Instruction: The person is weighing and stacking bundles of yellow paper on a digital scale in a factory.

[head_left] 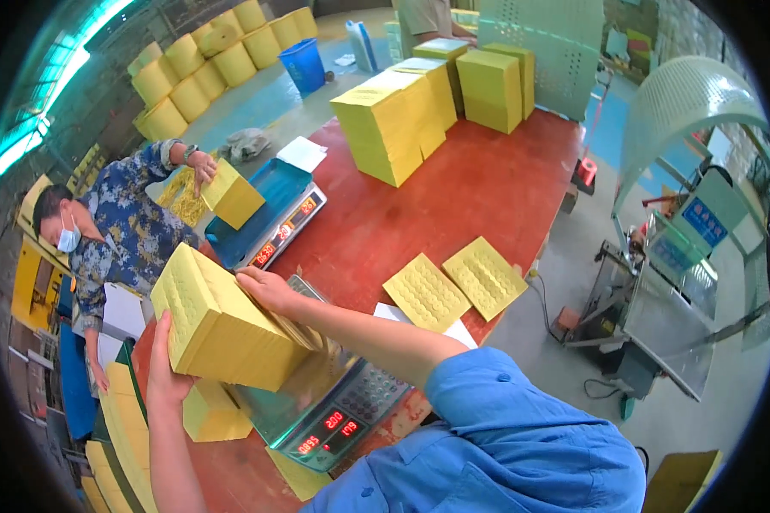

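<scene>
A thick block of stacked yellow paper sheets (244, 342), with a punched pattern on its end face, is tilted between my two hands. It is over a digital counting scale (351, 419) with lit red digits. My left hand (164, 363) grips the block's left side, thumb upward. Across its top edge lies my right hand (267, 289), closed on it near some loosely parted sheets. Below the block, another yellow paper block (214, 412) sits beside the scale. How far the held block rests on the scale's pan is hidden.
Across the red table (402, 231), a masked co-worker (115, 222) holds a yellow paper block (233, 195) at a second scale (274, 222). Tall yellow stacks (385, 120) stand at the far end. Two patterned sheets (428, 291) lie at right. A metal machine (659, 291) stands beyond.
</scene>
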A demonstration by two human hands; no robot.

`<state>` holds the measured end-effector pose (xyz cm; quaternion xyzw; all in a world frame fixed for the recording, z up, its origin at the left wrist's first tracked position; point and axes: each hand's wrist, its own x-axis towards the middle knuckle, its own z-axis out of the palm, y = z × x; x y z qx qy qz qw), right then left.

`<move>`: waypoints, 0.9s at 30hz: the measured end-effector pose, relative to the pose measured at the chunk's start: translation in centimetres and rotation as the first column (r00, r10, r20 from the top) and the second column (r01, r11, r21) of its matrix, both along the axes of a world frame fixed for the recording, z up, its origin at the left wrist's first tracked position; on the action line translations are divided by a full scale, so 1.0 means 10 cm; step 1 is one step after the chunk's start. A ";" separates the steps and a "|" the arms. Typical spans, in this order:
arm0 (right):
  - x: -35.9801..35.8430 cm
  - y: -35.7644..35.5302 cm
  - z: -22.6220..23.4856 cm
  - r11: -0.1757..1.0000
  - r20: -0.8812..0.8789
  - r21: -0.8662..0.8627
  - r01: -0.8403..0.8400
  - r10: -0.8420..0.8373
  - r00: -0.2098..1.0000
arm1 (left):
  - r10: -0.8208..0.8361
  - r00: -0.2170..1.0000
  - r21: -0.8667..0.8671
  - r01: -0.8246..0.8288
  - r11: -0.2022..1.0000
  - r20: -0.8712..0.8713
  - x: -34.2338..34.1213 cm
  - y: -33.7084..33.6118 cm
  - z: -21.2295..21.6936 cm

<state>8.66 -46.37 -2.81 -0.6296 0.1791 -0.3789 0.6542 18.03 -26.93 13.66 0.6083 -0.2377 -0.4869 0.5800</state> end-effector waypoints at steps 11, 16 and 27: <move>-1.07 0.40 0.00 0.986 -0.063 -0.012 0.165 -0.165 0.984 | -0.228 0.958 0.003 0.232 0.973 -0.177 -0.32 0.10 -0.13; -2.04 0.54 -0.36 0.916 -0.158 0.166 0.366 -0.341 0.927 | -0.344 0.922 0.047 0.357 0.933 -0.178 -0.61 -0.18 -0.07; -2.60 0.35 -0.43 0.560 0.088 0.824 -0.091 0.033 0.996 | -0.233 0.945 -0.035 0.232 0.972 -0.230 -1.32 -0.69 -0.14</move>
